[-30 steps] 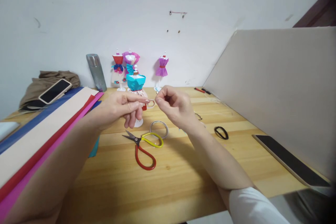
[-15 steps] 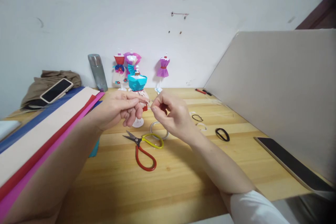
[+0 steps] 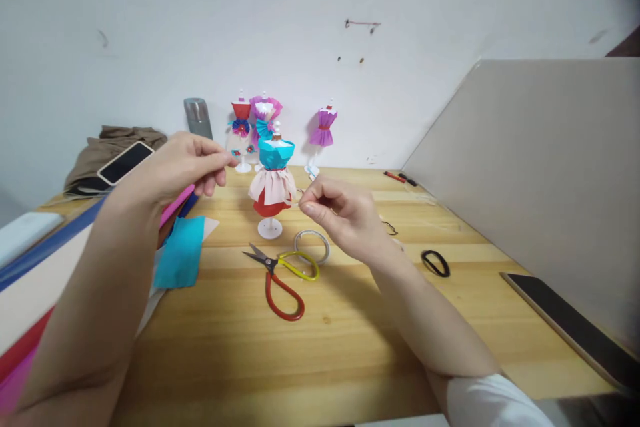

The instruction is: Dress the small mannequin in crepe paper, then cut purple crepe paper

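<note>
Left hand (image 3: 185,163) drawn away from right hand (image 3: 340,213)

Both pinch thumb to finger; whether on anything, I cannot tell. One turquoise-topped dress form (image 3: 273,177) stands between them on the table (image 3: 325,360). Three more dress forms (image 3: 324,128) stand farther back; one pair of scissors (image 3: 271,265) and one pale ring (image 3: 327,250) lie nearer

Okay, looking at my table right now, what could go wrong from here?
Two risks. The scissors lie with their blades apart on the table, so a lowered hand might get nicked. And the turquoise-topped dress form stands upright between your left hand and right hand, so a sideways bump could tip it over.
</note>
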The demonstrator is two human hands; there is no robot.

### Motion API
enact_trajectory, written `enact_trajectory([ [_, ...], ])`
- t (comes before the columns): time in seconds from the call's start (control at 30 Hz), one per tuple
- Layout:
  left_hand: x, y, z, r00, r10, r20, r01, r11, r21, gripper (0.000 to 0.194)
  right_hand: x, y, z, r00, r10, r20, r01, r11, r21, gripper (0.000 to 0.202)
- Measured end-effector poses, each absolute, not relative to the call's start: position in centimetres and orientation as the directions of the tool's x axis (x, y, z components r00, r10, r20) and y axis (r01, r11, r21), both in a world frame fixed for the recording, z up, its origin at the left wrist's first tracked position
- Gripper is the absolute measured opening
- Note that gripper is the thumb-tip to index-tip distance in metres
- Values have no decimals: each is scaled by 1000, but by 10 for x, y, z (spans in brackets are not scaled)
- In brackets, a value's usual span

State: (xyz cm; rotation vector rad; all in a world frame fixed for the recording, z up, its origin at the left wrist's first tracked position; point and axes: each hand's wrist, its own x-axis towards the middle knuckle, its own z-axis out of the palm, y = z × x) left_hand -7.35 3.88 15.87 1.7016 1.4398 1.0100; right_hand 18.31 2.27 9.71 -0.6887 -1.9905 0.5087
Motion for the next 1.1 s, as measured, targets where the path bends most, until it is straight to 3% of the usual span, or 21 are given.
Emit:
enact_trajectory([
  [0.1,-76,55,161,19,994,105,517,-100,850,13,179,26,96,-446,653,613,222,744,-630,15],
  [0.23,-74,64,157,-3,995,101,458,-89,884,12,187,29,101,-525,685,505,268,696,-666,15],
  [0.47,-54,43,147,225,974,25,459,-129,879,16,206,41,111,-562,740,369,246,576,-780,17],
  [0.53,-46,40,144,298,955,-4,513,-156,844,20,204,46,109,-535,754,382,189,548,-815,18],
  [0.67,-33,40,132,408,907,-105,622,-192,759,27,197,50,101,-316,816,485,100,537,-838,19],
  [0.8,-31,39,116,395,893,-216,713,-150,685,27,191,48,97,-273,802,532,58,566,-822,19],
  [0.9,-34,37,101,346,909,-233,663,-61,746,29,188,45,94,-306,781,545,85,592,-801,16],
  [1.03,-35,36,85,281,922,-267,449,120,885,26,182,44,87,-340,753,563,141,633,-761,17],
  [1.1,-37,36,89,334,899,-283,392,141,909,28,179,44,84,-352,731,585,163,663,-730,16],
])
